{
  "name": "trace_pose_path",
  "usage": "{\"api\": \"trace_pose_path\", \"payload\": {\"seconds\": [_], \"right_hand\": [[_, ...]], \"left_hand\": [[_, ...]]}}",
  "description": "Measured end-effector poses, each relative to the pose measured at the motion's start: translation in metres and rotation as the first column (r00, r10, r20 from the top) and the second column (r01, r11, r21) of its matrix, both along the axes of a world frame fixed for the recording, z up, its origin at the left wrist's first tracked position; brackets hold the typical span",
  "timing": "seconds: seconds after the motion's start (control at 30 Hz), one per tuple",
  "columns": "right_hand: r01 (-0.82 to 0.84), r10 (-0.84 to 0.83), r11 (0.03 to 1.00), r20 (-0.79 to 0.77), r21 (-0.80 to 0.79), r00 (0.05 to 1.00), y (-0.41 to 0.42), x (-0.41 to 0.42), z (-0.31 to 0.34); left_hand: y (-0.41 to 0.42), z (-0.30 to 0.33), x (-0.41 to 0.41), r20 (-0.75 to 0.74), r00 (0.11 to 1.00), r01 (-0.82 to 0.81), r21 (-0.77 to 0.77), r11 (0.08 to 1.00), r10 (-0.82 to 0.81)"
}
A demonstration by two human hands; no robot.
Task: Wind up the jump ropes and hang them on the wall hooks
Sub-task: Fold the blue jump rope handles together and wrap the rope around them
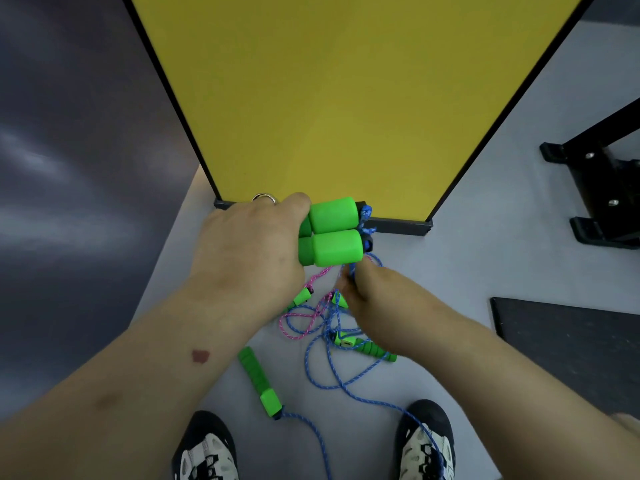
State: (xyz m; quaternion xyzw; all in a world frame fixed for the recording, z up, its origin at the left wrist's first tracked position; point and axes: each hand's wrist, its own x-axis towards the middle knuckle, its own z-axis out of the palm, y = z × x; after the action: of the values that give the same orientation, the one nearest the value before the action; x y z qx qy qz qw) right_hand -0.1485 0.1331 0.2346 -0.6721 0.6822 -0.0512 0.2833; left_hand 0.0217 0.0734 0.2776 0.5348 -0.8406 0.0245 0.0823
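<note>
Presently: paired green handles (334,235) gripped in left hand (249,251), before the yellow panel (346,98); right hand (370,289) fingers pinching blue rope (349,386) just below. Best wound in even, snug turns, kept clear of pink rope (301,323) tangled on floor (450,265).

2 hands: left hand (249,252), right hand (372,289); 2 green handles (334,233) held together at 12 o'clock; 4 more green handles (259,381) on floor, 6 o'clock; 2 shoes (207,448); 1 pink rope (301,323); blue ropes (332,375) tangled, count unclear

Loose ropes (325,327) on floor (450,271) between shoes (427,445).
</note>
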Motion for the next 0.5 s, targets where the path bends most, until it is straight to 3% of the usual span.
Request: {"api": "trace_pose_path", "payload": {"seconds": [0.13,0.2,0.37,0.5], "right_hand": [[-0.108,0.111,0.994,-0.267,0.027,0.957,0.012,0.012,0.022],[-0.121,0.128,0.992,-0.321,0.041,0.938,0.014,0.013,0.034],[-0.189,0.18,0.982,-0.311,0.0,0.933,0.011,0.009,0.066],[-0.23,0.219,0.973,-0.202,-0.028,0.954,0.004,-0.002,0.087]], "left_hand": [[0.002,-0.009,0.0,0.061,0.998,-0.009,-0.019,1.0,0.01],[0.002,-0.01,0.001,0.072,0.997,-0.005,-0.019,1.0,0.006],[-0.001,-0.011,0.003,0.077,0.997,-0.008,-0.009,1.0,0.008],[0.0,-0.01,0.001,0.099,0.995,0.016,0.027,0.999,-0.019]]}}
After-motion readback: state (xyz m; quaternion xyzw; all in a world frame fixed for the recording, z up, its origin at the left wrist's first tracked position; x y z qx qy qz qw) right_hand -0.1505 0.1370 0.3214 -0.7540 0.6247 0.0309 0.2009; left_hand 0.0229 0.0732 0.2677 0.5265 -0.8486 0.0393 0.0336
